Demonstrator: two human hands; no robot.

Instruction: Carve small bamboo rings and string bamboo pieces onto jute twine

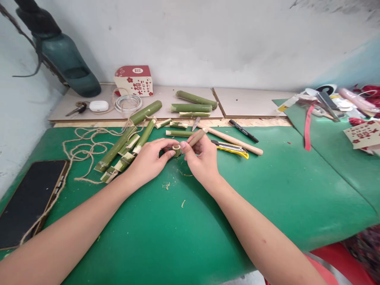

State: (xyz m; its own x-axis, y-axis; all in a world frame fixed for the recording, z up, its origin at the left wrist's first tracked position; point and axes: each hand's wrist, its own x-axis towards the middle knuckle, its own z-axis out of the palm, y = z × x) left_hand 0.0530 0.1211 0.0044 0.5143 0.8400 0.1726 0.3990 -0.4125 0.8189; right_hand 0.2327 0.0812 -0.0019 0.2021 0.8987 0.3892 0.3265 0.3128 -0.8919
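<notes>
My left hand [154,156] is closed, thumb and fingertips pinching a short hollow bamboo piece [176,151] that stands upright on the green mat. In my right hand [203,156] is a wooden-handled tool [198,137], its handle slanting up between thumb and fingers. The tool's working end is hidden by the fingers beside the bamboo piece. Pale shavings [166,185] lie on the mat just below the hands. A yellow utility knife [233,149] rests right of my right hand, near a second wooden-handled tool [234,139] with a metal blade and a black marker [244,131].
Cut bamboo lengths [118,146] lie left of my hands, with more bamboo [191,107] behind. Loose twine [86,150] runs over a phone [29,198]. A dark bottle [69,63] and red-and-cream box [135,81] stand at the back. Clutter fills the right corner around a red strip [308,128].
</notes>
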